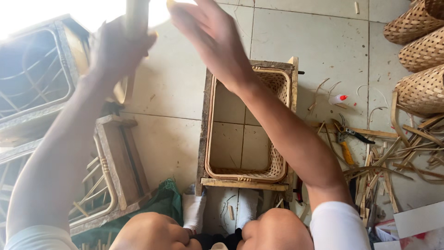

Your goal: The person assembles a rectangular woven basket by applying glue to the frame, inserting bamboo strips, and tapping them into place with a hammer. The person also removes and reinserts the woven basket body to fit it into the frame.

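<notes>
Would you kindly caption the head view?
Left hand grips a bamboo stick; right hand raised over an unfinished woven basket.

Both hands raised over a bottomless woven basket in its wooden frame.

Left hand (pixel 115 48) closed around a pale stick (pixel 135 18), blurred; right hand (pixel 210 37) open beside it, fingers (pixel 185 18) spread. Below, woven basket (pixel 273 88) seated inside wooden frame (pixel 203 134) on tiled floor (pixel 175 92). At right: pliers with yellow handle (pixel 346 139), small white bottle with red cap (pixel 337 98), scattered bamboo strips (pixel 397 157), stacked woven baskets (pixel 423 55).
</notes>
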